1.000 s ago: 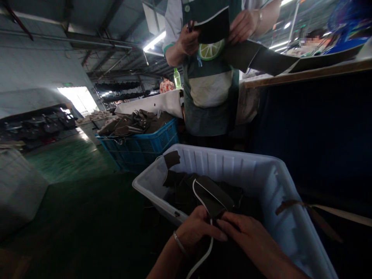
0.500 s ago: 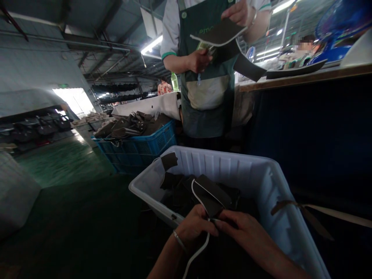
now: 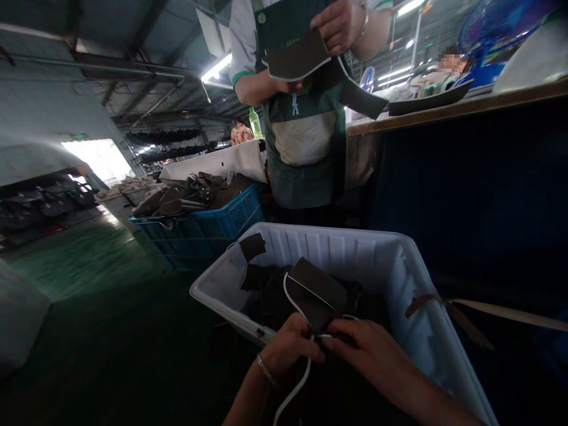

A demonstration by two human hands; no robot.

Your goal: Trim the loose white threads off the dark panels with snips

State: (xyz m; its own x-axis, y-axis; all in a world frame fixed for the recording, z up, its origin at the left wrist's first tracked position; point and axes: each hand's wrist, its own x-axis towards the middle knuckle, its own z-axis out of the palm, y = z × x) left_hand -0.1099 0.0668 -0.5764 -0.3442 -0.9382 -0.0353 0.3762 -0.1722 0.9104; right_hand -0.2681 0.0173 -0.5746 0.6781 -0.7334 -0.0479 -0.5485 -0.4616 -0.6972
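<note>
My left hand (image 3: 295, 343), with a bracelet at the wrist, is closed on the near end of a dark flat piece (image 3: 306, 299) edged with white piping. Close beside it, my right hand (image 3: 361, 343) pinches the same piece from the other side. A loose tail of white piping (image 3: 295, 387) hangs down from between my hands. Both hands are over the near side of a pale plastic bin (image 3: 339, 236), in which more dark pieces (image 3: 268, 293) lie. The fingertips are partly hidden behind the piece.
Across the bin stands a person in a green apron (image 3: 302, 183), holding another dark white-edged piece (image 3: 297, 59). A blue crate (image 3: 208, 231) heaped with dark parts stands at the left. Strips (image 3: 465, 307) hang over the bin's right rim. A table (image 3: 444, 109) with a blue fan is at the right.
The view has shifted slightly, so most things sit further left. The co-worker's held piece has moved lower and turned. My hands keep their grip on the piece with little change.
</note>
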